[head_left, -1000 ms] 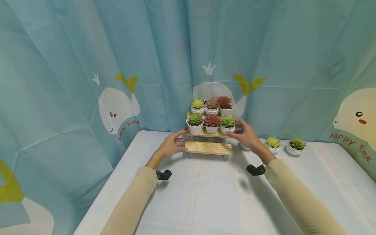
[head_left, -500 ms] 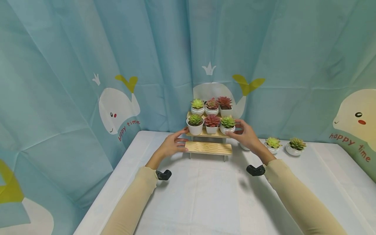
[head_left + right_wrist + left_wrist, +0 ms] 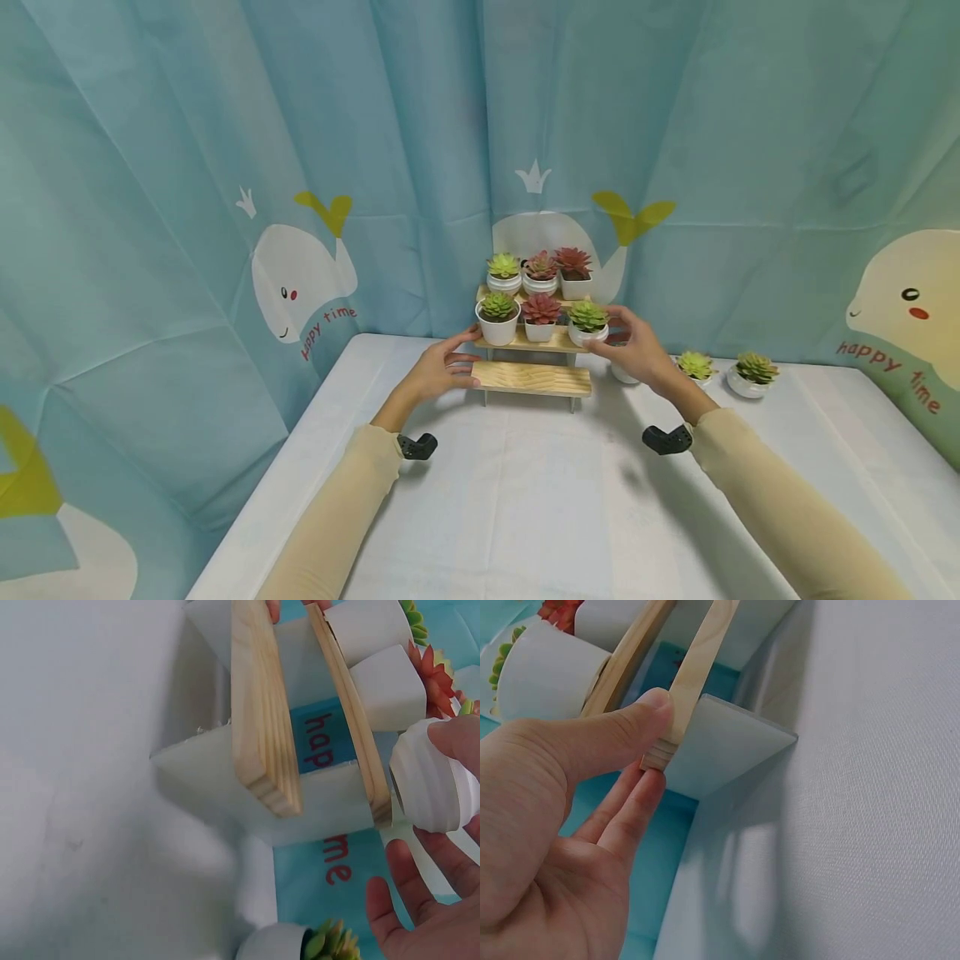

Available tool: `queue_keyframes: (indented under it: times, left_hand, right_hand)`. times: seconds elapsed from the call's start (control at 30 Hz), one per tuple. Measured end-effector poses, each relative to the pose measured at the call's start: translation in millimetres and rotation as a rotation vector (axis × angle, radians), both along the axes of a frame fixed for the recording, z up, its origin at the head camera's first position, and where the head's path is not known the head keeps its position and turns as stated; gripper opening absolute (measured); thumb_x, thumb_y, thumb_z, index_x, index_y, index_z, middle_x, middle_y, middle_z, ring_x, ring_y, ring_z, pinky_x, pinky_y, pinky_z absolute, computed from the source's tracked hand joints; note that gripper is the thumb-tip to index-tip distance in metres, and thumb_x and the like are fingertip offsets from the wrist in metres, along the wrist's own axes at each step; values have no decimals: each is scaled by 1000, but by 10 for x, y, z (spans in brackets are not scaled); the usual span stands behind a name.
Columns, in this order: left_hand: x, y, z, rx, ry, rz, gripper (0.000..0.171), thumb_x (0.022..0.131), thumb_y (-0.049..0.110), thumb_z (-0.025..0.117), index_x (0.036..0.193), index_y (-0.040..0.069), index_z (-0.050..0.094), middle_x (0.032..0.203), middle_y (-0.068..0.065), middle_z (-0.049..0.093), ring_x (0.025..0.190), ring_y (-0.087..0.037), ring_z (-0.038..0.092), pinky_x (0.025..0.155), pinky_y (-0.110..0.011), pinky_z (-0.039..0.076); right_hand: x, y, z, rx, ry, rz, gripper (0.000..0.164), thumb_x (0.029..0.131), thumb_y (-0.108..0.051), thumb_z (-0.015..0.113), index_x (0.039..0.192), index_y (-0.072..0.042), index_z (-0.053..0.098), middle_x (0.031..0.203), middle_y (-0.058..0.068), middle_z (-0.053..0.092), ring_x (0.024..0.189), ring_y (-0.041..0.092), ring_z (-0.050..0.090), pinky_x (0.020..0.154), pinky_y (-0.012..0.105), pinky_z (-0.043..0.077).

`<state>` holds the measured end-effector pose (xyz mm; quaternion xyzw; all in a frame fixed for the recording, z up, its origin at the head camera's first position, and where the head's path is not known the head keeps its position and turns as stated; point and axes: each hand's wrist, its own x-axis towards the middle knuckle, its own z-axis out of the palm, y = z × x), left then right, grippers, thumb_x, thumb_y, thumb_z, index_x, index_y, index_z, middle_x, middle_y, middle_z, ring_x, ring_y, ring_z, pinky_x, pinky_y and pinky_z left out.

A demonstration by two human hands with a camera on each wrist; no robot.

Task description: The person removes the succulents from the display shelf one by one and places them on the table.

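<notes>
A tiered wooden plant stand (image 3: pixel 532 377) with white side panels stands at the back of the table. My left hand (image 3: pixel 435 372) pinches the left end of its lowest board (image 3: pixel 697 667), thumb on top and fingertips at the end. My right hand (image 3: pixel 637 352) grips a green potted succulent (image 3: pixel 587 317) by its white ribbed pot (image 3: pixel 427 776), at the right end of the middle board. Whether that pot touches the board is unclear. Beside it on this board are a red succulent (image 3: pixel 542 308) in a squarish pot and a green succulent (image 3: pixel 498 307) in a round pot.
The top board bears a light green succulent (image 3: pixel 503 267), a pinkish one (image 3: pixel 541 267) and a dark red one (image 3: pixel 574 262). Right of the stand, two potted succulents (image 3: pixel 696 365) (image 3: pixel 752 371) and a partly hidden white pot (image 3: pixel 624 375) stand on the table. A blue curtain (image 3: pixel 420 167) hangs behind.
My right hand has shifted a little to the right with the green potted succulent, widening the gap to the red one. The left hand has stayed at the lowest board.
</notes>
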<state>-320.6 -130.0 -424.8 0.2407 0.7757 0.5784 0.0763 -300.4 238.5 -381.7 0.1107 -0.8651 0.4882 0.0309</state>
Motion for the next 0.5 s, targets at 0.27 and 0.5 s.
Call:
queue_keyframes:
  times: [0.27, 0.5]
  left_hand:
    - [-7, -14, -11, 8, 2, -9, 83, 82, -16, 77, 155, 1, 42, 168, -12, 25, 133, -41, 54, 106, -43, 54]
    - [-26, -11, -23, 21, 4, -14, 83, 82, -18, 77, 155, 0, 42, 169, -12, 25, 133, -42, 53, 106, -44, 54]
  right_hand:
    - [119, 145, 9, 43, -6, -15, 82, 94, -41, 76, 157, -6, 36, 144, 24, 49, 126, 41, 54, 98, 56, 52]
    - [233, 242, 9, 75, 14, -30, 81, 94, -41, 77, 156, -6, 38, 145, 24, 51, 125, 41, 56, 95, 53, 55]
